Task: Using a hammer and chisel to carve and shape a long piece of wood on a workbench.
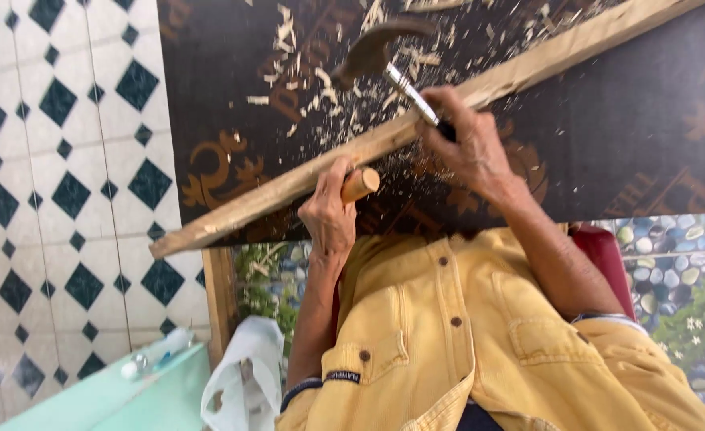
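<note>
We see the left hand (330, 214) gripping a wooden-handled chisel (359, 184) against the plank (304, 179) lying across the dark board (225, 72), while the right hand (468, 144) is closed around a hammer (384, 60) just above it.

- A dark patterned board (608, 120) fills the upper view.
- Left of the board, white wall tiles (57, 199) carry dark diamonds.
- Below the board, pebble-print panelling (679, 271) shows.
- Lower left of the board, a pale green surface (105, 399) catches daylight.

I see a rough, pale wooden strip (416, 128) on a dark matt board (608, 136) strewn with curled wood shavings (312, 80); the hammer (384, 56) looks dull metal with a shiny shaft, the chisel handle (360, 185) smooth wood.
</note>
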